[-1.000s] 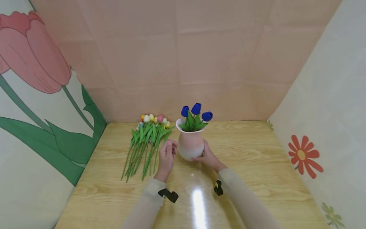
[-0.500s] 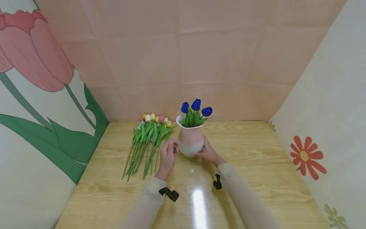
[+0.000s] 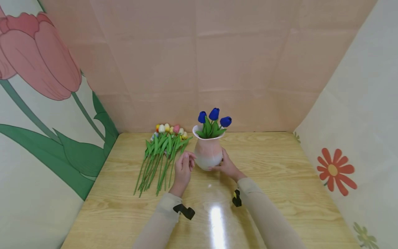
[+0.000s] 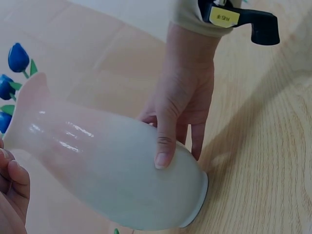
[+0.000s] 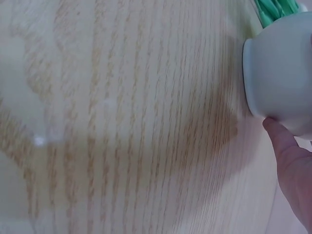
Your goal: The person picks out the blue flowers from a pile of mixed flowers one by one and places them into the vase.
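Observation:
A pink-to-white vase [image 3: 208,152] stands near the middle of the table in the head view, with three blue tulips [image 3: 214,114] in its mouth. My right hand [image 3: 228,167] grips its lower right side; in the left wrist view the thumb [image 4: 165,141] lies along the near wall and some fingers are hidden behind. My left hand [image 3: 182,169] is by the vase's left side, fingers loosely bent and holding nothing visible. Whether its fingertips touch the vase I cannot tell. Left of that hand lies a bunch of tulips [image 3: 161,152] with white, yellow, pink and orange heads.
The wooden table [image 3: 267,193] reaches back to a beige backdrop [image 3: 242,69]. Printed panels with a large tulip [image 3: 46,58] and a red flower [image 3: 332,169] flank it. Black wrist camera mounts [image 3: 185,211] sit on both sleeves.
Over the first half second my right hand and the vase with its tulips shifted slightly away from me. Since then they hold nearly still. The left hand keeps its place beside the vase.

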`<state>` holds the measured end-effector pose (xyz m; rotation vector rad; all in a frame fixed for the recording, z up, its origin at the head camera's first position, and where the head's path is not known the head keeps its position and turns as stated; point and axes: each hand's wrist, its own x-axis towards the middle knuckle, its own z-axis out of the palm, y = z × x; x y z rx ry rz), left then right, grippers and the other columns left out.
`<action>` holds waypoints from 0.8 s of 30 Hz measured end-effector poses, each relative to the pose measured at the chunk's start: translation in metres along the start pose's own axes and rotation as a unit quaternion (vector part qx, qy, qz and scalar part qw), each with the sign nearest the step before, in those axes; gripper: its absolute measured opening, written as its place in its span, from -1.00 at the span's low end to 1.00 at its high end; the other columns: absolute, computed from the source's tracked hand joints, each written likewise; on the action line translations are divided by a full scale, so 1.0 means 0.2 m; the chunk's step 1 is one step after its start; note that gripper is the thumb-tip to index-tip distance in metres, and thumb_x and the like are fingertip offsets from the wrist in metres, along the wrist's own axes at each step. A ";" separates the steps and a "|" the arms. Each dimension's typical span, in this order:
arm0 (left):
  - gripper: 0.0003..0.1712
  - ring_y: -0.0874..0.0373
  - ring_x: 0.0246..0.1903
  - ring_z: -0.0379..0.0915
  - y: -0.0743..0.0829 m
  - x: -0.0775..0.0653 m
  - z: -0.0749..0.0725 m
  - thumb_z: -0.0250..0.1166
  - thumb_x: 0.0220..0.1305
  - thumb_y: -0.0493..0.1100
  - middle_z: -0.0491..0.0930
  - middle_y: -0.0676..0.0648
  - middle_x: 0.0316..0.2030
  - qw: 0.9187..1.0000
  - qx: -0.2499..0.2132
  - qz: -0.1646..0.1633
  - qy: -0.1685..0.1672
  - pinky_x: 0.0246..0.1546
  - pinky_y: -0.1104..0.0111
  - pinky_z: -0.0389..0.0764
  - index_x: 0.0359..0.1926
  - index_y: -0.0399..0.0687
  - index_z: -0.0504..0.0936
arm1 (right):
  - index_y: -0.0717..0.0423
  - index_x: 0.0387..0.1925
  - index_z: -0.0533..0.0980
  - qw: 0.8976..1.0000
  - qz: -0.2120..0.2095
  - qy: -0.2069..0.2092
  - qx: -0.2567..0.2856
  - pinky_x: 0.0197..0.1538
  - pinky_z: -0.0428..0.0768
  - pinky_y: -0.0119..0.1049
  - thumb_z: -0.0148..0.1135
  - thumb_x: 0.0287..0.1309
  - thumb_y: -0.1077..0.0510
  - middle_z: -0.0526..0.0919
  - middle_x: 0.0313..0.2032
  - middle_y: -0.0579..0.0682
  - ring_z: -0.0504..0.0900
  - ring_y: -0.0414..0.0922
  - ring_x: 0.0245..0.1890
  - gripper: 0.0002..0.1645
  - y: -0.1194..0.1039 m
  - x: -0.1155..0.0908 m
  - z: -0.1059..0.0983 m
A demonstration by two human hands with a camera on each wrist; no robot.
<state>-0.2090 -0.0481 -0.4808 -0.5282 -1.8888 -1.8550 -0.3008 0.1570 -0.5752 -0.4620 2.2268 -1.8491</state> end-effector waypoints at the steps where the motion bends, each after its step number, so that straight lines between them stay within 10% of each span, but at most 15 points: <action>1: -0.59 -0.14 -0.70 0.19 0.00 0.00 0.00 -0.30 0.45 -0.36 0.31 -0.31 -0.66 1.000 0.001 0.001 0.000 -0.73 0.33 0.32 -0.37 -0.52 0.43 | 0.01 0.39 -0.13 1.000 0.000 -0.001 -0.001 0.26 0.10 0.12 0.49 -0.23 0.31 0.09 0.31 0.11 0.13 0.14 0.27 0.27 0.00 0.00 0.00; 19: -0.58 0.03 -0.73 0.22 -0.02 -0.01 -0.08 -0.28 0.46 -0.32 0.34 -0.27 -0.65 0.999 0.042 -0.029 0.008 -0.71 0.43 0.31 -0.36 -0.42 0.48 | -0.15 0.40 -0.45 0.999 -0.001 0.002 -0.041 0.26 0.00 0.21 0.50 -0.18 0.14 -0.26 0.41 0.17 -0.16 0.26 0.36 0.46 0.04 -0.09 -0.05; 24: -0.61 0.21 -0.68 0.24 -0.08 0.03 -0.20 -0.20 0.47 -0.16 0.40 -0.16 -0.62 0.986 0.168 -0.016 0.018 -0.64 0.40 0.32 -0.32 -0.19 0.53 | -0.12 0.42 -0.42 0.990 -0.026 0.006 -0.140 0.27 -0.07 0.23 0.52 -0.22 0.02 -0.24 0.42 0.15 -0.20 0.21 0.37 0.47 0.00 -0.14 -0.19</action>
